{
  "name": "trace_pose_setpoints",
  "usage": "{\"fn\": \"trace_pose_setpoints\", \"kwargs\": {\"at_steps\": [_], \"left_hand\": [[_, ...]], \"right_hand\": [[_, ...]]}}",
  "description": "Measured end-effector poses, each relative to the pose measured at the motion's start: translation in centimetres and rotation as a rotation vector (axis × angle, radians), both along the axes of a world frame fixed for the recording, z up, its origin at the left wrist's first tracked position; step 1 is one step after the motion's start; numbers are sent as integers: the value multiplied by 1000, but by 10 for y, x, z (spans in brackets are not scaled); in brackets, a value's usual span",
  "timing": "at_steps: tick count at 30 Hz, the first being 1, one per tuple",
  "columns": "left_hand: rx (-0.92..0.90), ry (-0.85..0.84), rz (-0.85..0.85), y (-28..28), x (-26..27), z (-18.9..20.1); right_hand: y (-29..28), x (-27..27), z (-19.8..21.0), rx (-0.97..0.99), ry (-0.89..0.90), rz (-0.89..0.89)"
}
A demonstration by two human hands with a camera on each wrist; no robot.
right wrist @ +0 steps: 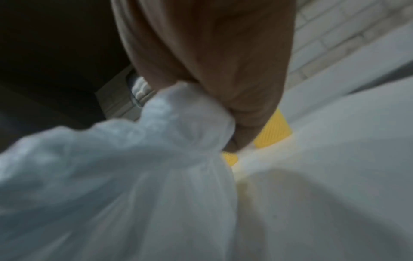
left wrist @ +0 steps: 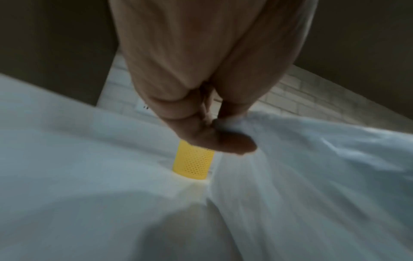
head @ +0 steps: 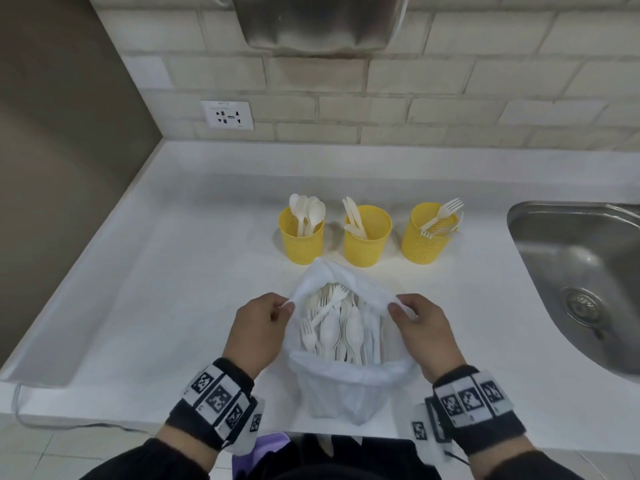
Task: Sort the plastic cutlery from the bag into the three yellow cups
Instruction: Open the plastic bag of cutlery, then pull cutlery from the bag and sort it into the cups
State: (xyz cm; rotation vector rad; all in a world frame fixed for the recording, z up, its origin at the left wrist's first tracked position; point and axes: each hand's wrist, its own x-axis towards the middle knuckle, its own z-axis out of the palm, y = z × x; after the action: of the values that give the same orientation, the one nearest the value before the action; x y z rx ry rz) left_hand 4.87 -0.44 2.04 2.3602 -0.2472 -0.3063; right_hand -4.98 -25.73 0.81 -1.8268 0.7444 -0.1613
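left hand [head: 258,329]: fingers pinch bag [head: 346,386] rim | right hand [head: 424,332]: fingers bunched round opposite rim

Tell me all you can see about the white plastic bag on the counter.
The bag is thin, white, half see-through plastic, crumpled, standing on the counter near its front edge, before the three yellow cups. Its mouth is held open: the left hand and right hand each pinch the rim. Inside lie many white forks and spoons.

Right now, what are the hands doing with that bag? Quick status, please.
Left hand and right hand pinch the bag rim, holding it open. Cutlery still inside. Three yellow cups partly filled. Nothing in the way.
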Motion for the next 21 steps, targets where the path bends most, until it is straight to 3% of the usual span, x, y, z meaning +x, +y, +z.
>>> {"fn": "trace_pose_setpoints", "kwargs": {"at_steps": [2,5,6,8,10,13,15,18,20,21], "left_hand": [[-260,156,75,-2,-2,-3],[-805,685,370,0,-10,-7],[-876,835,406,4,-11,-11],[-827,955,367,13,-8,-14],[-602,824,307,14,-1,-16],[-202,350,123,6,11,-9],[-92,136,-45,-4,20,-6],[28,-7,-223,-23,33,-10],[65,-60,-260,-36,38,-8],[58,-54,-252,-39,42,-8]], "right_hand": [[-4,6,-9,132,-45,-120],[-10,7,-22,669,-41,-222],[-11,4,-26,801,-26,-251],[-14,2,-30,784,25,-246],[-16,3,-22,548,34,-170],[-14,9,0,214,50,25],[-12,16,5,33,120,188],[-9,33,2,-220,105,300],[-12,39,1,-196,29,284],[-14,42,3,-78,4,232]]}}
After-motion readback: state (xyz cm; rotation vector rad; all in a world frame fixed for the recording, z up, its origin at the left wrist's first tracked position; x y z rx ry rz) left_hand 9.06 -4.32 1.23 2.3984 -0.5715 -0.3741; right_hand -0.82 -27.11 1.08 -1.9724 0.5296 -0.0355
